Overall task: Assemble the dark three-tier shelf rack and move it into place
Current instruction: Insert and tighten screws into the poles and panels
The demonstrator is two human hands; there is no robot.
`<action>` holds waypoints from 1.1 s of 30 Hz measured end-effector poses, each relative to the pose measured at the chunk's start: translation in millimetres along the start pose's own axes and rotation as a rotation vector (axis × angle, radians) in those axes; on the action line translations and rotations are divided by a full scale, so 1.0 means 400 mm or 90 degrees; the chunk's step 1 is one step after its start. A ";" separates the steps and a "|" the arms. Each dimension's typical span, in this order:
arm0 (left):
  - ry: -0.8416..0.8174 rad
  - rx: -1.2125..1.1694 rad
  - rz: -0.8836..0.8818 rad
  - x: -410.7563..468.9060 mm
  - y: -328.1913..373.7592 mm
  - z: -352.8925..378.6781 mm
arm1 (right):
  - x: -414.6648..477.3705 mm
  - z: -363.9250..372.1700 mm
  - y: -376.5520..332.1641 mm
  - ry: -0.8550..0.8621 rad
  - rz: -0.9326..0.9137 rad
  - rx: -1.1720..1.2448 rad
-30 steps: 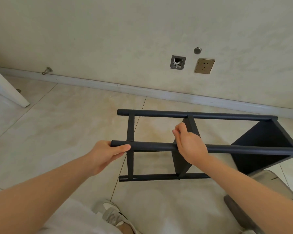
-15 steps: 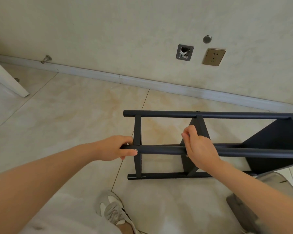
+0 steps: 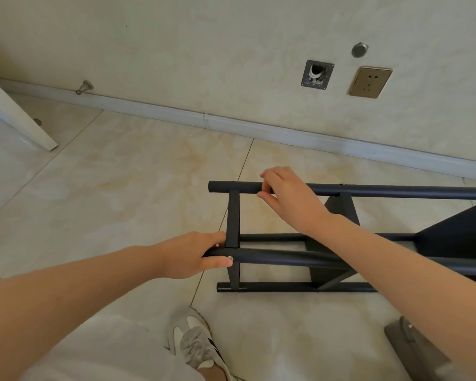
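The dark shelf rack [image 3: 368, 191] lies on its side on the tiled floor, its round posts running left to right and its dark panels toward the right edge. My left hand [image 3: 195, 255] grips the left end of the near upper post, thumb on top beside a small screw head. My right hand [image 3: 289, 198] reaches over to the far upper post and closes its fingers around it near the left end. A flat cross bar [image 3: 232, 215] joins the posts just right of my left hand.
A cream wall with a white skirting board [image 3: 259, 126] runs behind the rack, carrying a gold socket [image 3: 370, 82] and a dark pipe outlet plate [image 3: 317, 75]. A white door edge [image 3: 19, 119] stands at the left. My shoe [image 3: 195, 342] and a grey object [image 3: 412, 345] are near the bottom.
My right hand has let go of the near post and moved away from me to the far upper post. The left hand keeps its grip; the rack sits a little further right in view.
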State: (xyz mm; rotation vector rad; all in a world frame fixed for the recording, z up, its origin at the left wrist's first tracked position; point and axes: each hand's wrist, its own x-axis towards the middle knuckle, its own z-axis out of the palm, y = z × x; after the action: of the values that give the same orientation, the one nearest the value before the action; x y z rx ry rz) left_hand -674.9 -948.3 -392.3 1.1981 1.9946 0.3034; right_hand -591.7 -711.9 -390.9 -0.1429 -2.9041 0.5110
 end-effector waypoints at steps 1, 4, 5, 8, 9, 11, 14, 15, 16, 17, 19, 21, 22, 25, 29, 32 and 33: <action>0.006 -0.001 0.007 -0.001 -0.007 0.006 | 0.016 0.008 -0.011 -0.019 -0.018 -0.002; 0.018 0.015 0.023 -0.002 -0.024 0.020 | 0.046 0.036 -0.039 -0.064 -0.058 0.000; 0.019 0.015 0.026 -0.002 -0.029 0.023 | 0.052 0.043 -0.044 -0.073 -0.066 -0.007; 0.017 0.002 0.028 -0.004 -0.036 0.031 | 0.065 0.057 -0.044 -0.090 -0.070 -0.021; 0.015 0.003 0.025 -0.006 -0.035 0.031 | 0.066 0.058 -0.042 -0.092 -0.067 -0.018; 0.015 0.017 0.018 -0.010 -0.032 0.028 | 0.064 0.061 -0.042 -0.092 -0.061 -0.017; 0.039 0.128 0.032 -0.012 -0.023 0.017 | 0.057 0.065 -0.042 -0.091 -0.048 -0.007; 0.058 0.192 0.053 -0.010 -0.022 0.014 | 0.055 0.066 -0.043 -0.090 -0.044 -0.006; 0.074 0.253 0.076 -0.008 -0.022 0.011 | 0.053 0.068 -0.044 -0.088 -0.040 -0.005; 0.078 0.307 0.090 -0.008 -0.019 0.010 | 0.051 0.070 -0.044 -0.085 -0.037 -0.003; 0.068 0.394 0.086 -0.008 -0.012 0.007 | 0.048 0.074 -0.045 -0.078 -0.031 -0.001; 0.059 0.431 0.083 -0.008 -0.011 0.007 | 0.045 0.077 -0.045 -0.074 -0.027 0.001; 0.058 0.439 0.081 -0.010 -0.009 0.004 | 0.045 0.077 -0.045 -0.073 -0.026 0.004; 0.107 0.459 0.100 -0.012 -0.008 -0.004 | 0.044 0.075 -0.047 -0.073 -0.021 0.015; 0.384 0.419 0.263 -0.011 -0.020 0.002 | 0.044 0.077 -0.045 -0.066 -0.014 0.016; 0.364 0.423 0.269 0.002 -0.031 0.004 | 0.040 0.077 -0.046 -0.059 -0.017 0.030; 0.332 0.437 0.255 0.005 -0.035 0.003 | 0.038 0.078 -0.046 -0.052 -0.020 0.031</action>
State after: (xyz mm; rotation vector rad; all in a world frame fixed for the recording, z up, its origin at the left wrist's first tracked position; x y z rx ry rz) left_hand -683.4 -954.2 -401.9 2.1406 2.3795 0.1286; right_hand -614.1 -737.5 -410.8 -0.0716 -2.9648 0.5947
